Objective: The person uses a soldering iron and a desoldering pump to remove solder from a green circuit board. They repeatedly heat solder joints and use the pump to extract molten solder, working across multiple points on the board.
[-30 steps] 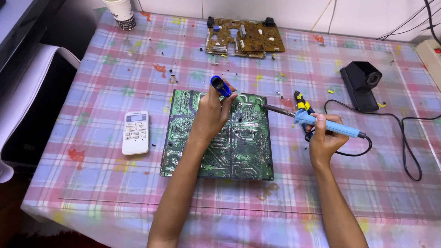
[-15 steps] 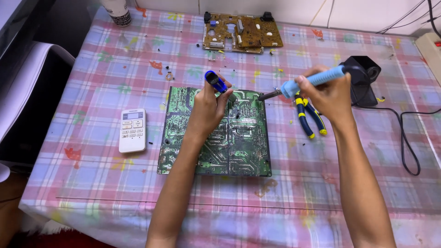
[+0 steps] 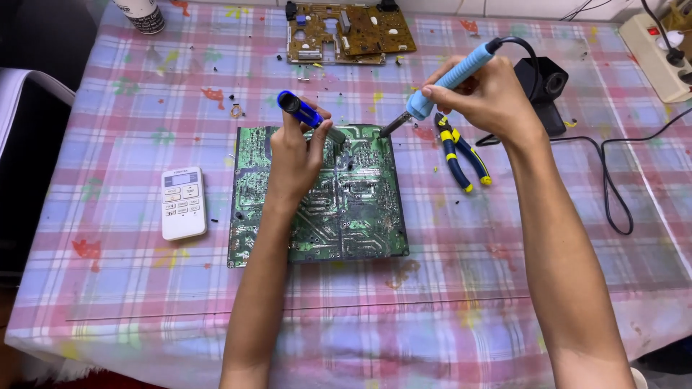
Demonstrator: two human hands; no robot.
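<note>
Green circuit board (image 3: 317,209) flat, solder side up; left hand (image 3: 294,162) grips blue desoldering pump (image 3: 306,115) w/ nozzle on it, right hand (image 3: 490,94) closed round soldering iron (image 3: 447,79), tip at far edge.

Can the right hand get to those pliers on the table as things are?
Probably not freely: the right hand is wrapped around the soldering iron. The pliers lie uncovered just below it, so only the full grip stands in the way.
</note>
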